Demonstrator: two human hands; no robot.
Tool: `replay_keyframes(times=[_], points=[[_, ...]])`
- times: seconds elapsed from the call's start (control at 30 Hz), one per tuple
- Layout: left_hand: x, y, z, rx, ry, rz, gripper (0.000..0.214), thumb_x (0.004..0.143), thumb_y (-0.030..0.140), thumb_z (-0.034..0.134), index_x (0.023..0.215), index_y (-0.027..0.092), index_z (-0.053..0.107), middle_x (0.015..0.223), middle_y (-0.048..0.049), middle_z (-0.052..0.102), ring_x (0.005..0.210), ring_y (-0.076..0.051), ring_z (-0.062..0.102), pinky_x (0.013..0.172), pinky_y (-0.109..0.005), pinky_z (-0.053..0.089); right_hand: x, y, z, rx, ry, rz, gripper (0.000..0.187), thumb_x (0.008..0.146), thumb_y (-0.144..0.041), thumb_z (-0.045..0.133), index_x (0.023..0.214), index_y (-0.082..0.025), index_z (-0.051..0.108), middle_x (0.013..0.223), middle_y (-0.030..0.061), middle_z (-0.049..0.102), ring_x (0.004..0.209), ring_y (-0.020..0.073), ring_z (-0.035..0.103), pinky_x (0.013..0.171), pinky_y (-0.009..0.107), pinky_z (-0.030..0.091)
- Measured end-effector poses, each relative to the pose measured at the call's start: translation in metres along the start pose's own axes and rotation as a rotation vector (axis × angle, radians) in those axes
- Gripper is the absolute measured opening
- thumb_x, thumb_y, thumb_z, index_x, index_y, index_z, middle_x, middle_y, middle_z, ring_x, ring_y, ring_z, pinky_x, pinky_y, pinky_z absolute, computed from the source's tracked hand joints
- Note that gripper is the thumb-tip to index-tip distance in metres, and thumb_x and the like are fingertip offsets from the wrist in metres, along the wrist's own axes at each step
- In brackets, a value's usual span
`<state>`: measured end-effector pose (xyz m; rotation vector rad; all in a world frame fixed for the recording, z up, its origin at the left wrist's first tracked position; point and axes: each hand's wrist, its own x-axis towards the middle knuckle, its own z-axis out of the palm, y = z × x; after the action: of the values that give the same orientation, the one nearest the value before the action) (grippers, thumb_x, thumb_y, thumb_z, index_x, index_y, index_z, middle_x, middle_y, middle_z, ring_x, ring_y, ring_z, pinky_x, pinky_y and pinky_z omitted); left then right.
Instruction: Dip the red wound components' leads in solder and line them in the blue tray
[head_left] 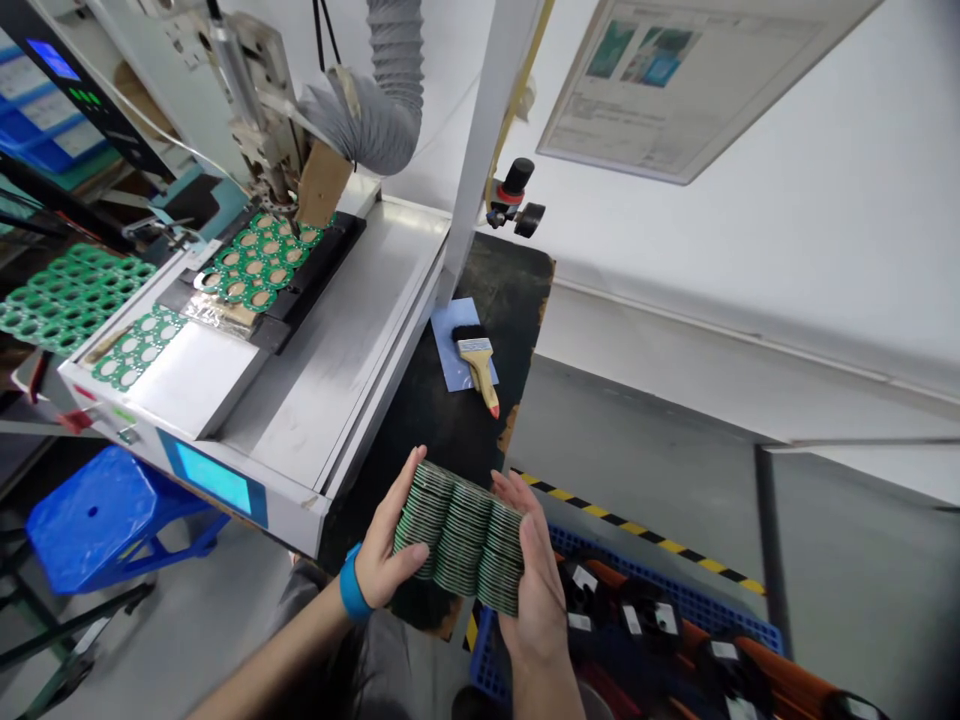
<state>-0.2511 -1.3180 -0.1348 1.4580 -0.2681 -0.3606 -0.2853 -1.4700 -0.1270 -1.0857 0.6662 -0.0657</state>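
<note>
Between my two hands is a thick stack of green circuit board panels [459, 535], seen edge-on with scalloped sides. My left hand [390, 550] grips its left end, the thumb lying across the near face; a blue band circles that wrist. On the right end, my right hand [534, 570] presses with fingers behind and thumb along the edge. The stack is held above the near end of a dark bench top [420, 430]. Beyond it on the bench, a paintbrush [476, 362] with black bristles lies over a light blue sheet [447, 350].
At left stands a bench machine with a lit screen [214, 478]; a green panel [259, 262] sits under its head. More green panels [75, 295] lie farther left. A blue stool [112, 515] is below. At lower right, a blue crate [675, 600] holds orange-and-black spools.
</note>
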Motion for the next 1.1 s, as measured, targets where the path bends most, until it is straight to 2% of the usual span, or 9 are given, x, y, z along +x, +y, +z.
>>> replay_keyframes(times=[0.17, 0.23, 0.37, 0.47, 0.63, 0.7, 0.83, 0.97, 1.1], points=[[-0.001, 0.001, 0.0, 0.004, -0.002, -0.003, 0.078, 0.078, 0.055, 0.053, 0.14, 0.025, 0.015, 0.148, -0.0065, 0.015, 0.134, -0.031, 0.015, 0.113, -0.046, 0.011, -0.001, -0.003, -0.001, -0.007, -0.037, 0.027, 0.045, 0.083, -0.05, 0.047, 0.125, -0.035, 0.044, 0.137, -0.0009, 0.041, 0.13, 0.0216, 0.029, 0.108, 0.044, 0.019], [-0.002, 0.001, 0.0, 0.005, 0.0, -0.002, 0.08, 0.077, 0.055, 0.053, 0.14, 0.024, 0.014, 0.148, -0.0074, 0.015, 0.134, -0.031, 0.016, 0.112, -0.046, 0.012, -0.001, -0.005, -0.001, -0.029, -0.051, 0.05, 0.046, 0.082, -0.05, 0.049, 0.124, -0.035, 0.045, 0.133, -0.0002, 0.045, 0.126, 0.0218, 0.034, 0.106, 0.043, 0.022], [-0.001, 0.0, -0.002, -0.007, -0.009, 0.009, 0.081, 0.077, 0.058, 0.052, 0.14, 0.024, 0.014, 0.147, -0.0102, 0.02, 0.133, -0.033, 0.019, 0.111, -0.049, 0.016, 0.001, -0.007, 0.004, 0.005, 0.029, 0.064, 0.033, 0.077, -0.048, 0.053, 0.101, -0.026, 0.058, 0.106, 0.003, 0.058, 0.106, 0.0233, 0.049, 0.094, 0.04, 0.035], [0.0, 0.001, -0.004, 0.007, -0.037, 0.1, 0.088, 0.073, 0.064, 0.052, 0.14, 0.027, 0.009, 0.145, -0.0117, 0.023, 0.132, -0.035, 0.021, 0.108, -0.054, 0.016, 0.002, -0.009, 0.009, 0.018, 0.083, 0.068, 0.03, 0.074, -0.048, 0.056, 0.088, -0.022, 0.06, 0.097, 0.0037, 0.059, 0.101, 0.0245, 0.051, 0.087, 0.038, 0.039], [0.002, -0.001, -0.01, 0.126, -0.077, 0.185, 0.078, 0.072, 0.066, 0.051, 0.135, 0.027, 0.029, 0.146, -0.0114, 0.02, 0.132, -0.037, 0.019, 0.107, -0.055, 0.018, 0.002, -0.012, 0.009, 0.026, 0.016, 0.114, 0.03, 0.074, -0.047, 0.057, 0.093, -0.023, 0.059, 0.1, 0.0033, 0.06, 0.098, 0.023, 0.054, 0.084, 0.036, 0.042], [0.003, -0.004, -0.014, 0.165, -0.103, 0.23, 0.083, 0.069, 0.07, 0.051, 0.136, 0.025, 0.028, 0.145, -0.0131, 0.021, 0.131, -0.038, 0.022, 0.105, -0.056, 0.021, 0.001, -0.012, 0.008, 0.037, -0.007, 0.13, 0.031, 0.074, -0.046, 0.057, 0.096, -0.024, 0.058, 0.098, 0.0032, 0.061, 0.094, 0.0224, 0.056, 0.081, 0.036, 0.044], [0.009, -0.006, -0.024, 0.306, -0.198, 0.286, 0.093, 0.062, 0.069, 0.06, 0.136, 0.023, 0.027, 0.145, -0.0163, 0.018, 0.131, -0.039, 0.019, 0.103, -0.055, 0.026, 0.001, -0.011, 0.006, -0.013, 0.015, 0.07, 0.03, 0.075, -0.045, 0.058, 0.095, -0.024, 0.059, 0.099, 0.0029, 0.061, 0.094, 0.0213, 0.055, 0.081, 0.034, 0.043], [0.013, -0.006, -0.028, 0.381, -0.228, 0.352, 0.091, 0.064, 0.063, 0.064, 0.137, 0.029, 0.022, 0.146, -0.0141, 0.017, 0.131, -0.038, 0.02, 0.102, -0.054, 0.03, 0.002, -0.01, 0.007, -0.012, 0.028, 0.059, 0.029, 0.075, -0.045, 0.058, 0.094, -0.023, 0.059, 0.099, 0.0043, 0.06, 0.093, 0.0226, 0.055, 0.079, 0.035, 0.044], [0.014, -0.007, -0.029, 0.433, -0.208, 0.36, 0.085, 0.065, 0.061, 0.063, 0.134, 0.025, 0.031, 0.143, -0.0159, 0.024, 0.129, -0.038, 0.027, 0.1, -0.052, 0.033, 0.002, -0.009, 0.007, 0.017, 0.019, 0.063, 0.029, 0.077, -0.045, 0.056, 0.096, -0.024, 0.058, 0.101, 0.0036, 0.058, 0.097, 0.0221, 0.052, 0.085, 0.037, 0.041]])
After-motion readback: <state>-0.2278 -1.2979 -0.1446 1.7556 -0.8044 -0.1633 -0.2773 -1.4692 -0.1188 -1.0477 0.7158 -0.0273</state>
